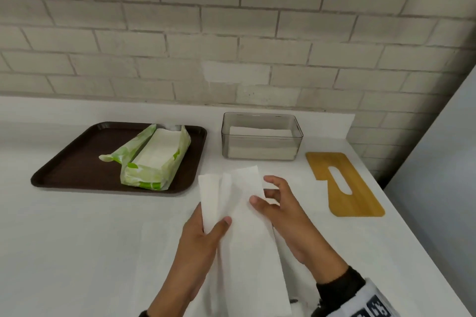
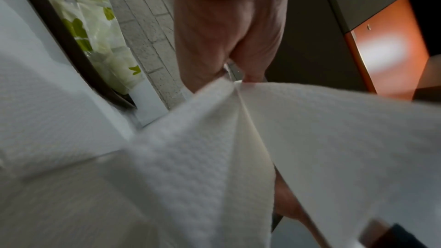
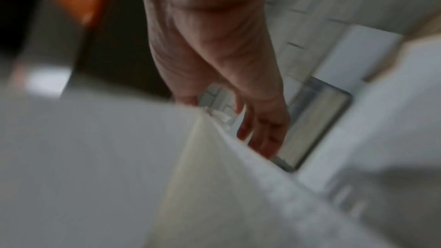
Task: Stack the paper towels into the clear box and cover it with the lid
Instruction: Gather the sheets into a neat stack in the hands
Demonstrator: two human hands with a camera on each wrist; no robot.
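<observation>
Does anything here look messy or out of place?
Only mildly: the green wrapper on the brown tray is torn open and crumpled, and the paper towels held in both hands are fanned unevenly. The wooden lid lies beside the clear box.

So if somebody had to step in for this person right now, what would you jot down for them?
Left hand: pinches the near end of the white paper towels held above the white counter.
Right hand: fingers curled on their right edge.
Clear plastic box: open, some towels already inside.
Green-and-white towel pack: torn open on the dark brown tray, more towels in it.
Slotted bamboo lid: flat on the counter, right of the box.
Left: put the held towels in the box, perhaps more, then fit the lid.
</observation>
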